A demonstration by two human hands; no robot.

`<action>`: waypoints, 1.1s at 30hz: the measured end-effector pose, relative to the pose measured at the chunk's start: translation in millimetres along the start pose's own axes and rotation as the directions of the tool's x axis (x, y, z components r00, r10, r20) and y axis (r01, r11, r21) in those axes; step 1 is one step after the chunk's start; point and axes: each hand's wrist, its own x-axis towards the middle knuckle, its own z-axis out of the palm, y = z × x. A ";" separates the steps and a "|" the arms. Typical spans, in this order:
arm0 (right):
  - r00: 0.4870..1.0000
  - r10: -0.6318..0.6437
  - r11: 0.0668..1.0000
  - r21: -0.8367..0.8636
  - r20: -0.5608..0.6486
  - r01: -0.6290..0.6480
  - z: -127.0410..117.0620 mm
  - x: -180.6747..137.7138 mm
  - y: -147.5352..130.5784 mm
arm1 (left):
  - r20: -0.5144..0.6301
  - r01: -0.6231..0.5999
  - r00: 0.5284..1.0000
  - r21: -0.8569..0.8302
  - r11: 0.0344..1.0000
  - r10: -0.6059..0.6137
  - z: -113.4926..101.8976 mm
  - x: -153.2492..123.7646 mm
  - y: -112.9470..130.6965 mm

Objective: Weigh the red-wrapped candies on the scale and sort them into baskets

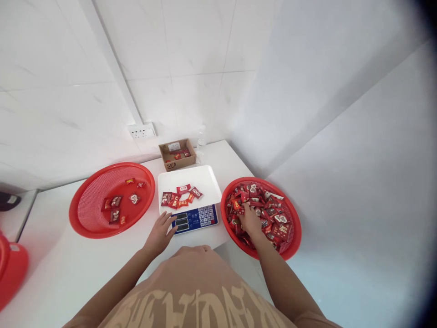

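A white weighing scale (187, 182) with a blue keypad (196, 217) stands in the middle of the table, several red candy packets (180, 196) on its pan. My left hand (160, 233) rests open on the table beside the keypad, fingers spread. My right hand (250, 221) reaches into the right red basket (294, 228), which is full of red candy packets (273, 214); its fingers curl down among them, and what they hold is hidden. The left red basket (85, 214) holds a few packets (116, 207).
A small cardboard box (177, 154) with a few packets sits behind the scale by the tiled wall. A wall socket (141, 131) is above it. A red object (12, 266) shows at the far left edge. The white table (54, 269) ends near the right basket.
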 end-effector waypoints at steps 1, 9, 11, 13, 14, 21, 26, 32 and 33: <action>1.000 -0.001 1.000 0.008 0.008 0.001 -1.9 0.6 0.4 | -0.002 0.002 1.000 0.001 1.000 -0.002 -0.5 -0.7 -0.3; 0.997 0.080 0.997 -0.021 0.006 -0.080 -25.4 -1.3 12.6 | -0.029 0.041 0.999 -0.003 0.999 -0.041 -1.3 -3.8 -2.5; 0.995 0.089 0.996 0.007 -0.038 -0.089 -30.0 0.0 14.3 | -0.027 0.038 0.999 -0.014 0.999 -0.038 -1.6 -4.0 -2.0; 0.989 0.090 0.993 0.087 -0.118 -0.080 -34.2 2.7 14.0 | -0.020 0.046 0.999 -0.025 0.999 -0.046 -2.0 -4.1 -1.4; 0.983 0.083 0.986 0.156 -0.164 -0.057 -36.0 4.2 12.2 | -0.015 0.055 0.998 -0.029 0.998 -0.056 -2.1 -4.1 -1.2; 0.964 -0.144 0.808 0.535 -0.225 0.245 -22.9 4.3 -51.8 | 0.024 0.061 0.998 -0.035 0.998 -0.060 -0.9 -1.7 1.0; 0.969 -0.239 0.734 0.664 0.061 0.140 4.0 1.1 -115.2 | 0.035 0.044 0.998 -0.015 0.999 -0.044 0.0 0.8 2.0; 0.890 -0.450 0.797 0.418 -0.069 0.436 21.2 7.1 -139.9 | 0.002 0.090 0.996 0.064 0.994 -0.090 4.0 2.3 -7.8; 0.867 -0.492 0.800 0.349 -0.081 0.487 25.4 7.5 -141.5 | -0.001 0.112 0.994 0.087 0.990 -0.112 5.0 4.3 -9.7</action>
